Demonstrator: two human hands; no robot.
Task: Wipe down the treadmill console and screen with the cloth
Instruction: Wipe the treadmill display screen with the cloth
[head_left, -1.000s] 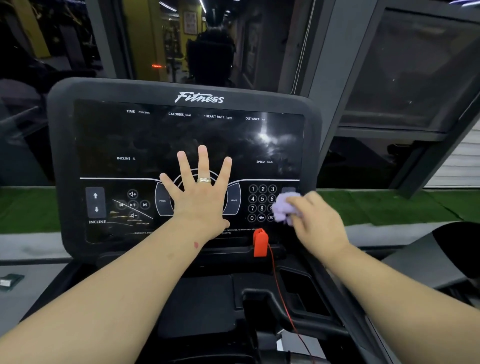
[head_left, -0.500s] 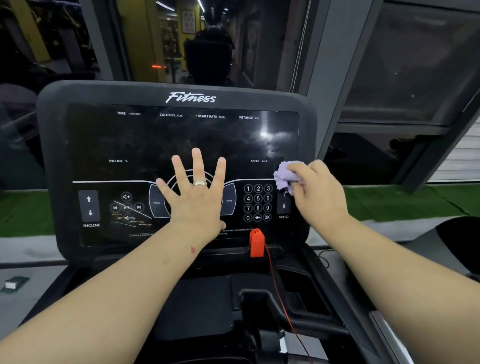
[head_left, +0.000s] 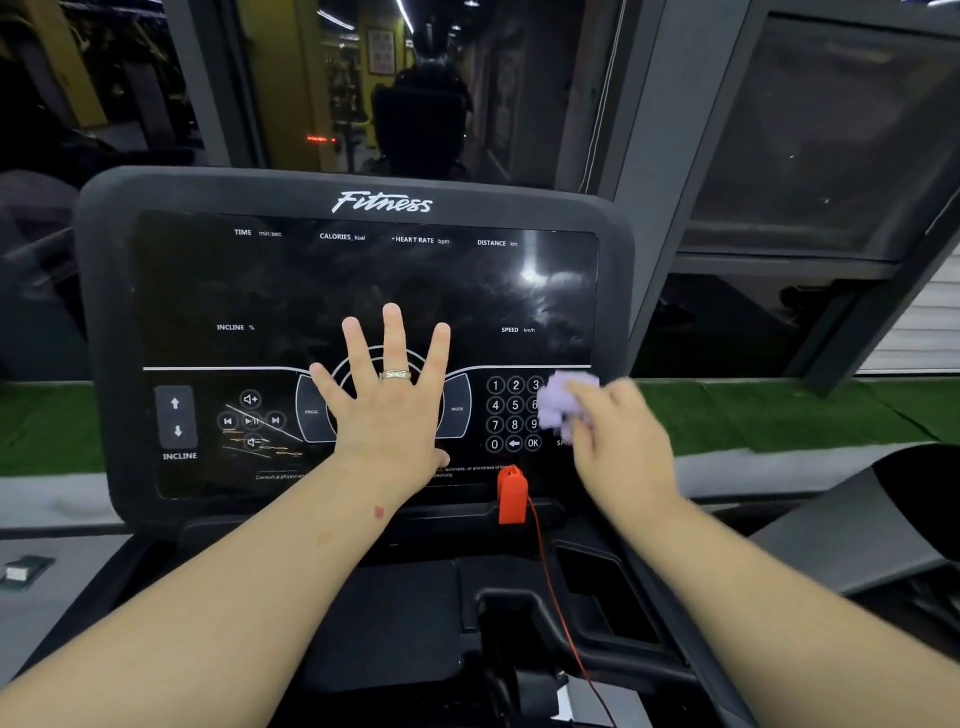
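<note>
Left hand (head_left: 388, 402) flat, fingers spread and straight, palm pressed forward, forearm extended; right hand (head_left: 621, 441) blurred, fingers curled around a bunched cloth (head_left: 563, 402), forearm extended.

My left hand (head_left: 388, 410) lies flat on the middle of the console (head_left: 358, 202), fingers spread over the dial. To its right sits the number keypad (head_left: 513, 413), and my right hand (head_left: 621, 441) presses the cloth (head_left: 563, 402) against the keypad's right edge. The safety key (head_left: 511, 493) hangs below the keypad, between my wrists.
</note>
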